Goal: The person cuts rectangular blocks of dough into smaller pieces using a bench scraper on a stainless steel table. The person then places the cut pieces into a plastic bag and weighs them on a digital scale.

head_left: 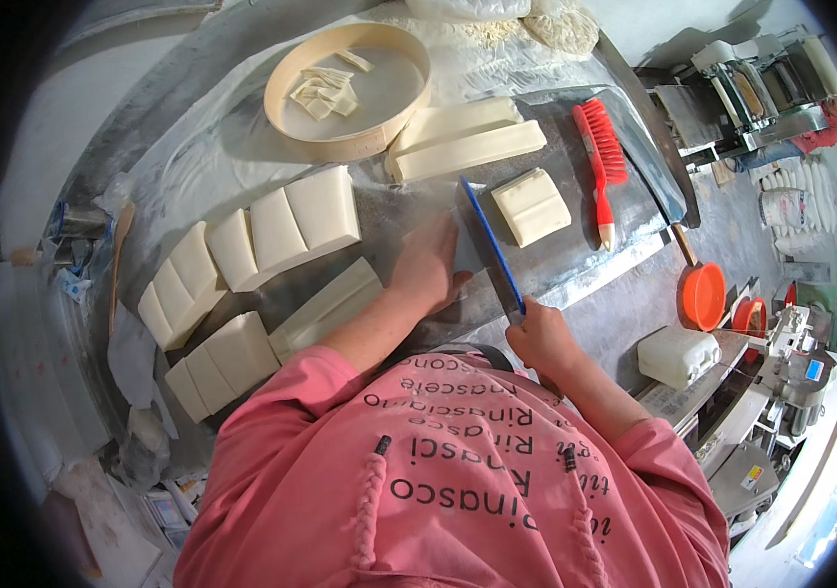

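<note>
My right hand (545, 334) grips the near end of a large knife (493, 246) with a blue spine. Its broad blade points away from me over the dark worktop (455, 320). Just left of the blade, my left hand (426, 257) is low over the worktop, its fingers blurred, the thumb apart and nothing visible in it. To the blade's right lies a short stack of dough sheets (532, 207). Beyond both hands are long folded dough strips (470, 143). Cut dough blocks (301, 220) stand in a row at left, with another strip (330, 305) beside my left forearm.
A round wooden sieve (374, 143) with dough scraps sits at the back on floured surface. A red brush (598, 162) lies at right. More cut blocks (224, 364) lie near left. Beyond the table are an orange dipper (704, 296), a white jug (677, 356), machines and another person (819, 136).
</note>
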Demonstrator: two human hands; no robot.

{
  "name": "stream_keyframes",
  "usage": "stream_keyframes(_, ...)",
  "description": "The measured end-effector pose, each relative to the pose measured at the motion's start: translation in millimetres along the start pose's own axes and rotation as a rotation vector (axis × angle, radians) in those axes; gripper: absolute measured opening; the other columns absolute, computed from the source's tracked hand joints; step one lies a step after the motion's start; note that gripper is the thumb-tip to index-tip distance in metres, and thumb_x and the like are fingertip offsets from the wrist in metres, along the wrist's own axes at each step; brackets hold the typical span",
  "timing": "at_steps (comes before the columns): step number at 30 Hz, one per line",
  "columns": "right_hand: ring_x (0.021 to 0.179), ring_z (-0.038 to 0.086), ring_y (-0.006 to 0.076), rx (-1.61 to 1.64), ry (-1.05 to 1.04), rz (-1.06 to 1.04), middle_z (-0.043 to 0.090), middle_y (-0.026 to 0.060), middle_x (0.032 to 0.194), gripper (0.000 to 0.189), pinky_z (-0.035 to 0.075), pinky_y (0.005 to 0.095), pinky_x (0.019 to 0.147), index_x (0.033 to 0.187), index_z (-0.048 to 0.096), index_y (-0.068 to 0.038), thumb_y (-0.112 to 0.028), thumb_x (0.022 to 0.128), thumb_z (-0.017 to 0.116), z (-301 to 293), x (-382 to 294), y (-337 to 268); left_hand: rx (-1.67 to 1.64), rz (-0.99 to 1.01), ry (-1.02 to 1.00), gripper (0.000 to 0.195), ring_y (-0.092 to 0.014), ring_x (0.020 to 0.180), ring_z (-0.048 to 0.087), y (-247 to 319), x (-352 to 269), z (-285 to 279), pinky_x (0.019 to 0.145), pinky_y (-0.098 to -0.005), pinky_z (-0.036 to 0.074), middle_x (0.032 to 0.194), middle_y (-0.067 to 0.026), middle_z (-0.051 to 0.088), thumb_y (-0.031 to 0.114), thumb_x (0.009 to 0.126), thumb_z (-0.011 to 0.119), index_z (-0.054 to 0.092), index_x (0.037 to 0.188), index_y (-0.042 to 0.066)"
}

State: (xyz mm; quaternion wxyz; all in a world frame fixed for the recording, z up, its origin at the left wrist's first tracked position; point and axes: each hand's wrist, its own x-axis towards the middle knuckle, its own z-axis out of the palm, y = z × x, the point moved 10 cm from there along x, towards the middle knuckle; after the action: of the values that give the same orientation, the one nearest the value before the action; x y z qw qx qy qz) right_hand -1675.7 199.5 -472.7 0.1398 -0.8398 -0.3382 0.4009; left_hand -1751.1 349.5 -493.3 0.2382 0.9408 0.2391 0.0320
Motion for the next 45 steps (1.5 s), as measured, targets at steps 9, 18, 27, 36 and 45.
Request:
stream_keyframes(9, 0.067, 0.065, 0.0413, -0.014, -0.134, 0.239, 0.063, 0.0316, 0.077, 0.029, 0.054, 0.0473, 0.068, 0.095, 0.060, 0.007, -0.011, 0.077, 0.046, 2.0, 3.0, -7.4, 0.048, -0.004, -0.023, 0.077, -0.032, 0.139, 0.024, -6.0, 3.0, 11.1, 0.114, -0.0390, 0.021, 0.148, -0.0200, 0.028, 0.041, 0.082, 0.062, 0.036, 0.137, -0.007)
stream_keyframes(18, 0.061, 0.068, 0.0347, -0.052, -0.189, 0.387, 0.064, 0.0302, 0.074, 0.025, 0.056, 0.0415, 0.063, 0.086, 0.063, 0.012, -0.007, 0.077, 0.049, 30.0, 34.0, 8.6, 0.097, 0.016, -0.030, 0.076, -0.033, 0.137, 0.026, -1.8, 3.4, 10.5, 0.113, -0.0396, 0.022, 0.145, -0.0218, 0.032, 0.040, 0.081, 0.063, 0.038, 0.135, -0.008)
stream_keyframes(27, 0.065, 0.067, 0.0373, 0.031, -0.129, 0.260, 0.066, 0.0265, 0.077, 0.028, 0.055, 0.0438, 0.067, 0.091, 0.066, 0.006, -0.012, 0.078, 0.048, 12.6, 23.4, 29.2, 0.081, -0.027, -0.225, 0.074, -0.033, 0.134, 0.031, 2.2, 15.1, -0.7, 0.112, -0.0388, 0.026, 0.142, -0.0205, 0.036, 0.034, 0.076, 0.069, 0.042, 0.132, -0.006)
stream_keyframes(36, 0.082, 0.059, 0.0469, 0.123, 0.202, 0.069, 0.062, 0.0280, 0.082, 0.021, 0.047, 0.0516, 0.075, 0.087, 0.063, -0.001, -0.015, 0.080, 0.050, -40.8, 2.3, 46.8, 0.436, 0.188, -0.535, 0.057, -0.030, 0.120, 0.050, 15.4, 62.2, -0.3, 0.101, -0.0396, 0.038, 0.126, -0.0135, 0.054, 0.051, 0.077, 0.066, 0.062, 0.110, 0.005)
stream_keyframes(45, 0.076, 0.060, 0.0464, 0.083, 0.127, 0.038, 0.061, 0.0282, 0.076, 0.021, 0.047, 0.0525, 0.070, 0.087, 0.062, -0.001, -0.018, 0.082, 0.051, -30.2, -17.6, 51.4, -0.026, -0.594, -0.377, 0.052, -0.029, 0.077, 0.068, -71.5, -12.4, 12.3, 0.072, -0.0415, 0.052, 0.079, -0.0149, 0.068, 0.052, 0.088, 0.053, 0.064, 0.098, 0.002)
